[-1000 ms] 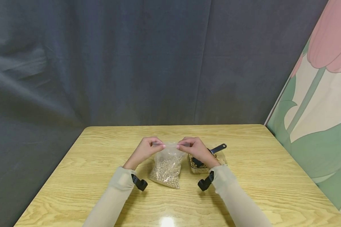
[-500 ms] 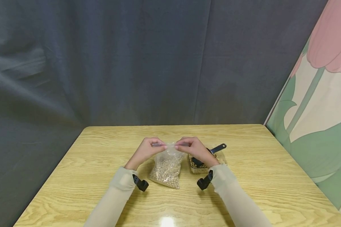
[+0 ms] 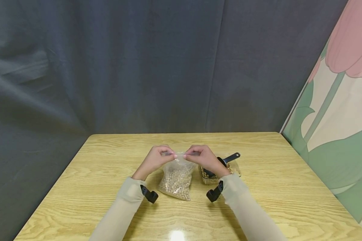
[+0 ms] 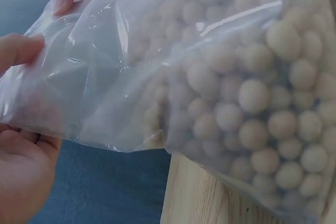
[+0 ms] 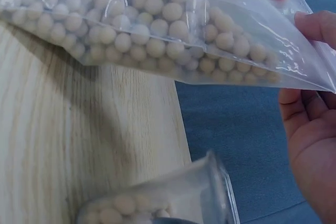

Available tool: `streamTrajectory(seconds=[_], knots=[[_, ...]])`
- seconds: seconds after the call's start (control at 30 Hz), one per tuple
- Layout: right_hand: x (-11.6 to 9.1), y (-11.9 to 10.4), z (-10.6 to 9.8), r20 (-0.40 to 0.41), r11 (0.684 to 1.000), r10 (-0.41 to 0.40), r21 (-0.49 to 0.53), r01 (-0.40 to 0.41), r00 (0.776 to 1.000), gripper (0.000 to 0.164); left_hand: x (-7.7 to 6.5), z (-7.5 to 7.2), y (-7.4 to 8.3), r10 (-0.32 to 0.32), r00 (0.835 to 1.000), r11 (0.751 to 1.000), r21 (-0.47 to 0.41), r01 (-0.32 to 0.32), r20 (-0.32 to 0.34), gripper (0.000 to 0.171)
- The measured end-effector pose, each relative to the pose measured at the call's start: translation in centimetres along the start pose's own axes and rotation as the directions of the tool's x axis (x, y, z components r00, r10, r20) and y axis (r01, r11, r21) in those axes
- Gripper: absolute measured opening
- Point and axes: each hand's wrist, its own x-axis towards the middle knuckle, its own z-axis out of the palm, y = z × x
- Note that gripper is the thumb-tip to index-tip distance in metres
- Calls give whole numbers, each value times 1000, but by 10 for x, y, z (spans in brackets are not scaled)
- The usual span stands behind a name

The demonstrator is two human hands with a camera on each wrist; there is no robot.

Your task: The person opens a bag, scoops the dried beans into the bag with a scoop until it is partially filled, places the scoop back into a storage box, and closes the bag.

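Observation:
A clear plastic bag (image 3: 176, 182) holding many round beige balls stands on the table, its upper part bare of them. My left hand (image 3: 155, 160) pinches the left part of the bag's top edge between thumb and fingers. On the right part of that edge my right hand (image 3: 202, 157) pinches likewise, its thumb tip close to the left one. Both wrist views show the film stretched between thumb and fingers, with the balls (image 4: 254, 95) lying lower in the bag. Whether the top edge is sealed I cannot tell.
Right of the bag, partly behind my right wrist, stands a clear plastic box (image 3: 210, 181) of similar balls. A black scoop (image 3: 231, 157) lies in it, handle sticking out to the upper right. The wooden table (image 3: 108, 187) ends at a dark curtain (image 3: 154, 67).
My right hand has slid a little to the left along the bag's top edge, nearer my left hand. My left hand has shifted only slightly right. The box and scoop have stayed put.

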Motion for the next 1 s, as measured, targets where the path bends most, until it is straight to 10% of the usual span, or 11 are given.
streamTrajectory(seconds=[1.0], knots=[[12, -5, 11, 19, 999, -13, -33, 14, 1000, 17, -5, -13, -1, -15, 1000, 999, 48, 14, 11, 19]])
